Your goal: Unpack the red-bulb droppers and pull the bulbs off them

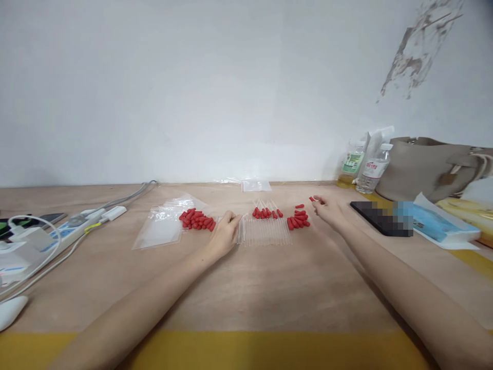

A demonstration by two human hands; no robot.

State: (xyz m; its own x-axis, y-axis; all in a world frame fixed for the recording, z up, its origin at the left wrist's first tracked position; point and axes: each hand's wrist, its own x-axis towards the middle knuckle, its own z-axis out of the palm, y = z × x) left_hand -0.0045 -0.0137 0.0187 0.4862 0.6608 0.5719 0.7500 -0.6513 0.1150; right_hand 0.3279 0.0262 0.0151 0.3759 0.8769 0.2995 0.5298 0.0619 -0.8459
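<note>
A row of clear glass tubes (267, 232) lies in the middle of the wooden table (246, 288). My left hand (225, 234) rests at the row's left end, fingers curled and pinched on one clear tube. My right hand (327, 209) is off to the right, fingertips pinched on a small red rubber cap (311, 199). A loose pile of red caps (198, 219) lies left of my left hand. Another group of red caps (298, 220) lies right of the tubes. Several assembled tubes with red caps (265, 210) lie behind the row.
Clear plastic bags (159, 231) lie beside the left pile, a smaller bag (256, 185) by the wall. A power strip with cables (65, 228) is far left. Bottles (372, 172), a beige handbag (427, 167), a dark phone (375, 216) and a blue packet (435, 223) stand right.
</note>
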